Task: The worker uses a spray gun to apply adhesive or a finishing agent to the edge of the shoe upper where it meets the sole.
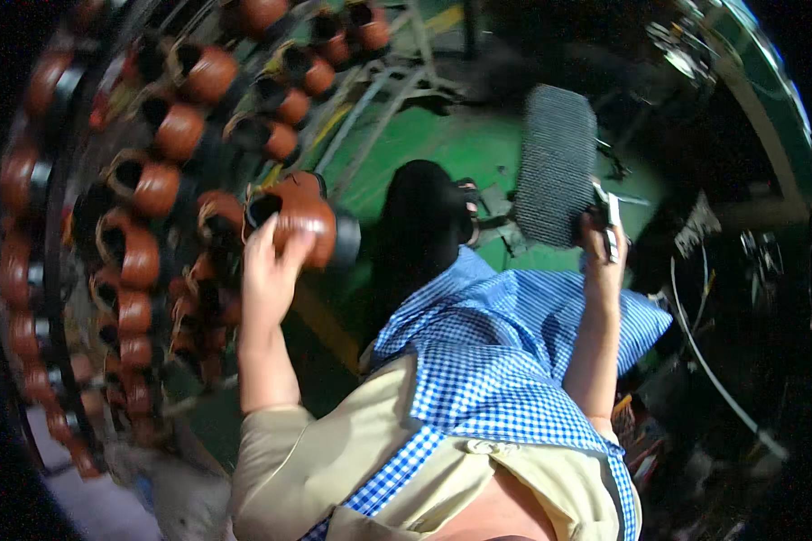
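Brown leather shoe upper on a last point(299, 216) sits left of centre, left hand point(269, 266) wrapped around it. Right hand point(602, 248) at centre right pinches a small metal tool point(610, 221) by a grey textured pad point(557, 165). Rows of brown shoes point(144, 189) fill the left side.

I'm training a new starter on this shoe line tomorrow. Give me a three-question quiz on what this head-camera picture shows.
1. True or false: the left hand grips a brown leather shoe upper on a black last.
2. What does the right hand hold up? A) a grey textured shoe sole B) a hammer C) a spray can
3. Fill in: the rows of brown shoes on the rack stand to the person's ____ side.

Key: 1 true. 2 A. 3 left. The person wears a blue-and-white checked apron above the green floor.
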A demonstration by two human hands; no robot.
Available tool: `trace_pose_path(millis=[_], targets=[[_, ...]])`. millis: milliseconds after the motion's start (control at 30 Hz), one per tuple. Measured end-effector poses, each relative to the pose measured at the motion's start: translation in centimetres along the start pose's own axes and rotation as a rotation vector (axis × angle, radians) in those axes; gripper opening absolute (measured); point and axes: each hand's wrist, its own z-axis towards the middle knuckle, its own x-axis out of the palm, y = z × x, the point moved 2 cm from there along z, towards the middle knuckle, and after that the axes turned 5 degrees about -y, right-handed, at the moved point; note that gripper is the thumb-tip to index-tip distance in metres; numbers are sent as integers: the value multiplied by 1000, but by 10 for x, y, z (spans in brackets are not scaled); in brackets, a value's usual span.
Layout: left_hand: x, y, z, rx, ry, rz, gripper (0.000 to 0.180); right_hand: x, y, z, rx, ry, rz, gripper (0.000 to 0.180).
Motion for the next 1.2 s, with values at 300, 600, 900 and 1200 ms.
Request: trace_pose_path(millis=[300,600,900,1200], targets=[[155,-127,40,1011,576,154,32,2,17,-15,-56,60,19,27],[179,-121,39,984,636,310,36,-7,-5,-27,-481,-53,-830,26],[162,-127,34,1188,586,363,47,8,-16,-22,-392,147,-709,28],[163,-138,39,1226,610,417,43,-27,69,-44,-413,55,-129,17]])
